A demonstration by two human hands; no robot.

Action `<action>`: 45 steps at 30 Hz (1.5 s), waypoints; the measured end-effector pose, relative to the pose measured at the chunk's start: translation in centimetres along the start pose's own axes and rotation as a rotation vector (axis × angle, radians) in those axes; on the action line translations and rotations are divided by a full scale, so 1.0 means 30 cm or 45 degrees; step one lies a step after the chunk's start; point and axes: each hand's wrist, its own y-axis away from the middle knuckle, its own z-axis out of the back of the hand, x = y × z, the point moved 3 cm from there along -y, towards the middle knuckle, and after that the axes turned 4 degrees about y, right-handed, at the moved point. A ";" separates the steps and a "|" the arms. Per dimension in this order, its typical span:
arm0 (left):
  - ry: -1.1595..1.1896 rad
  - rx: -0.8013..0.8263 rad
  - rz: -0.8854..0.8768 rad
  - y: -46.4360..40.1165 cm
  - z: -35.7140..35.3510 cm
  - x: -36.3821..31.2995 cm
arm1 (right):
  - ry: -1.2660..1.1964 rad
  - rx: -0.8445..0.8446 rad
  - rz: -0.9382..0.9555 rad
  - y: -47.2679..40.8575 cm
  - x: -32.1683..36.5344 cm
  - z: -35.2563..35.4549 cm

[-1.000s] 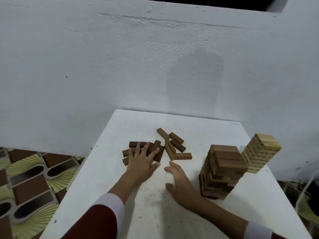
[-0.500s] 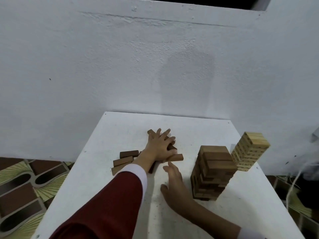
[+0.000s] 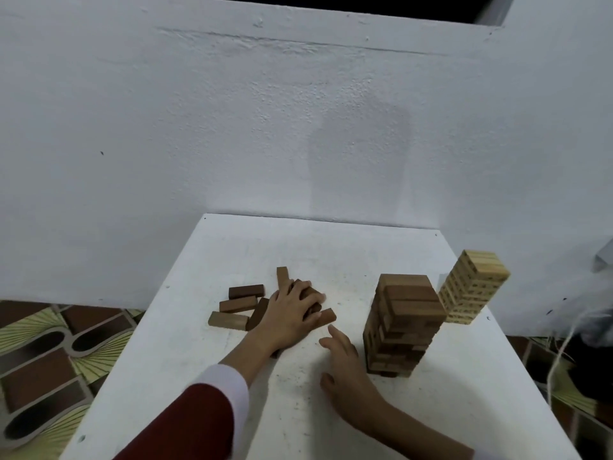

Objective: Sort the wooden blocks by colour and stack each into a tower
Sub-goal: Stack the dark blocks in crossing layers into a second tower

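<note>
My left hand [image 3: 292, 313] lies over the loose brown blocks [image 3: 243, 305], fingers curled round a few of them. The pile sits ahead and left of the brown tower [image 3: 403, 327], so the left hand is nearer; the block by my fingertips [image 3: 326, 316] runs its long axis toward the tower. My right hand [image 3: 348, 373] rests spread on the table [image 3: 331, 247], beside the tower base, holding nothing. The pale tower [image 3: 472, 287] stands behind. A second ago my left hand lay flat further left on the pile; now it has shifted right and closed.

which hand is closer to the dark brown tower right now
Right. The right hand lies on the table just left of the dark tower; the left hand is farther left, on the loose blocks.
</note>
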 end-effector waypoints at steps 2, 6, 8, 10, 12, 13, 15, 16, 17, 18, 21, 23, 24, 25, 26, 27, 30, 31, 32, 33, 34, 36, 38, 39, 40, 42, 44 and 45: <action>0.060 -0.008 -0.026 0.048 0.007 -0.007 | 0.052 0.000 0.047 0.019 0.004 -0.002; 0.291 -0.267 -0.014 0.136 0.052 -0.011 | 0.131 0.011 0.140 0.040 0.016 -0.001; 0.337 -0.445 -0.020 0.189 0.067 0.006 | 0.191 0.006 0.200 0.036 0.022 -0.001; 0.307 -0.488 -0.061 0.231 0.054 0.026 | 0.239 0.023 0.220 0.019 0.026 0.000; 0.279 -0.459 -0.077 0.264 0.038 0.021 | 0.282 0.070 0.191 0.005 0.030 0.006; 0.294 -0.439 -0.081 0.275 0.034 0.012 | 0.304 0.085 0.186 -0.001 0.032 0.011; 0.344 -0.408 -0.101 0.285 0.027 -0.003 | 0.337 0.085 0.217 -0.009 0.030 0.020; 0.361 -0.381 -0.101 0.288 0.023 -0.007 | 0.330 0.077 0.239 -0.008 0.028 0.024; 0.371 -0.350 -0.099 0.292 0.021 -0.011 | 0.305 0.073 0.258 -0.002 0.025 0.026; 0.373 -0.335 -0.117 0.292 0.019 -0.014 | 0.274 0.071 0.272 0.002 0.020 0.027; 0.363 -0.338 -0.186 0.295 0.026 -0.029 | 0.211 0.055 0.276 0.024 0.014 0.035; 0.402 -0.339 -0.219 0.304 0.037 -0.040 | 0.197 0.059 0.281 0.040 0.012 0.039; 0.404 -0.340 -0.238 0.308 0.038 -0.041 | 0.204 0.072 0.281 0.048 0.009 0.039; 0.385 -0.334 -0.259 0.312 0.039 -0.042 | 0.210 0.087 0.278 0.055 0.005 0.039; 0.359 -0.334 -0.290 0.314 0.036 -0.041 | 0.206 0.101 0.277 0.061 0.001 0.038; 0.322 -0.337 -0.312 0.314 0.032 -0.038 | 0.193 0.116 0.272 0.066 -0.003 0.037; 0.212 -0.452 -0.289 0.312 0.014 -0.026 | 0.133 0.139 0.251 0.079 -0.016 0.034; 0.215 -0.503 -0.233 0.314 0.014 -0.026 | 0.111 0.135 0.240 0.082 -0.018 0.034; 0.226 -0.559 -0.182 0.317 0.014 -0.030 | 0.091 0.125 0.228 0.085 -0.019 0.035; 0.257 -0.594 -0.133 0.322 0.014 -0.035 | 0.069 0.112 0.209 0.087 -0.019 0.038; 0.291 -0.615 -0.102 0.325 0.010 -0.040 | 0.041 0.101 0.183 0.089 -0.019 0.039; 0.375 -0.580 -0.075 0.329 0.006 -0.060 | -0.046 0.092 0.126 0.088 -0.017 0.040; 0.477 -0.537 -0.051 0.332 0.016 -0.080 | -0.118 0.085 0.099 0.086 -0.015 0.038; 0.504 -0.520 -0.027 0.333 0.023 -0.086 | -0.129 0.080 0.084 0.085 -0.017 0.037; 0.498 -0.529 -0.010 0.331 0.030 -0.090 | -0.128 0.073 0.067 0.084 -0.019 0.038; 0.388 -0.575 0.039 0.329 0.038 -0.084 | -0.123 0.066 0.040 0.078 -0.024 0.038; 0.375 -0.523 0.128 0.332 0.031 -0.071 | -0.151 0.078 0.003 0.075 -0.028 0.039; 0.423 -0.476 0.145 0.334 0.022 -0.071 | -0.174 0.085 -0.018 0.073 -0.029 0.039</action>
